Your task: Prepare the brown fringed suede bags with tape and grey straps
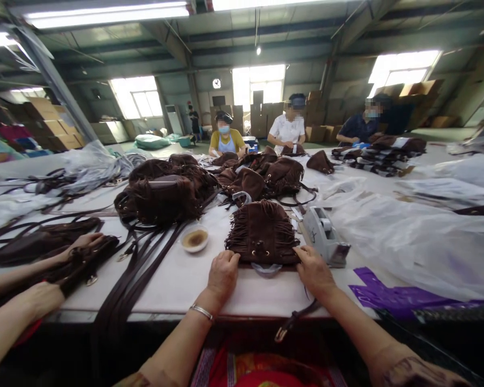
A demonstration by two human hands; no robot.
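A dark brown fringed handbag [262,231] lies on the white table in front of me, its opening edge with small metal eyelets towards me. My left hand [221,274] pinches the near left corner of the bag, and a bracelet circles that wrist. At the near right corner, my right hand [312,269] grips the edge in the same way. Clear plastic [267,270] pokes out from the bag's near edge between my hands. A thin strap with a buckle [281,334] hangs over the table edge below my right hand.
Left of the bag stands a white bowl [194,238] with brownish contents; right of it, a grey tape dispenser [326,236]. Brown bags [165,193] are piled ahead. A co-worker's hands [44,301] handle another bag at left. Plastic sheeting [403,231] and a purple bag [383,293] lie right.
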